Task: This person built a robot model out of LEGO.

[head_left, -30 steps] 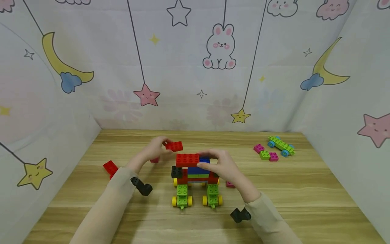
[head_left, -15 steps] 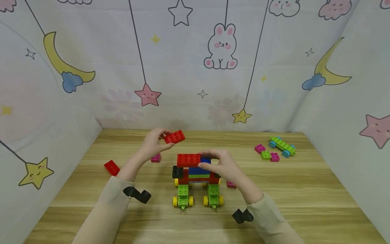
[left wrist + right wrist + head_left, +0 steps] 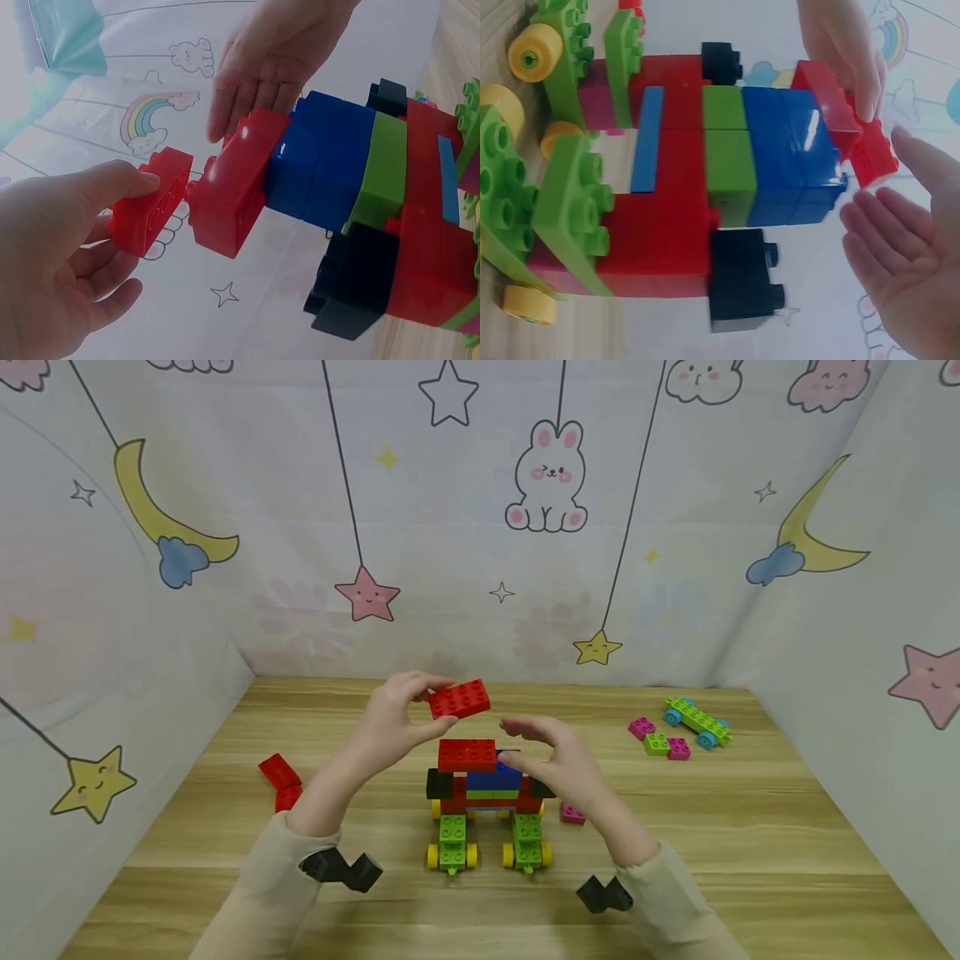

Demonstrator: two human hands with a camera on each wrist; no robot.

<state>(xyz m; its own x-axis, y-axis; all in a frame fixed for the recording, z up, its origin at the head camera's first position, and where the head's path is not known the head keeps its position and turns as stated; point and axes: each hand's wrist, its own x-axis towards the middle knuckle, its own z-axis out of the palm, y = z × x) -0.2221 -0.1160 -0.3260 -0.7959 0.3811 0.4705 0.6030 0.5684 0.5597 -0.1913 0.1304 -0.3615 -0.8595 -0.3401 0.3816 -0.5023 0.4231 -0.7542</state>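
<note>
My left hand (image 3: 386,718) pinches a red building brick (image 3: 461,700) between thumb and fingers, above and behind the built model. In the left wrist view this brick (image 3: 154,201) hangs just apart from the red brick (image 3: 238,180) on the model's top. Beneath that top brick are blue bricks (image 3: 791,154), a green layer (image 3: 727,157), red bricks and black side bricks (image 3: 741,274). Green wheeled bases (image 3: 452,839) with yellow wheels carry it all. My right hand (image 3: 562,768), fingers apart and holding nothing, is beside the model's upper right.
Two red bricks (image 3: 281,772) lie at left on the wooden table (image 3: 675,843). A pink brick (image 3: 573,812) lies right of the model. Farther back right are pink and green bricks (image 3: 656,744) and a green wheeled base (image 3: 697,720). Patterned cloth walls (image 3: 450,527) enclose the table.
My left hand has lifted its red brick and carried it rightward over the model. My right hand's fingers have come away from the top of the model and spread.
</note>
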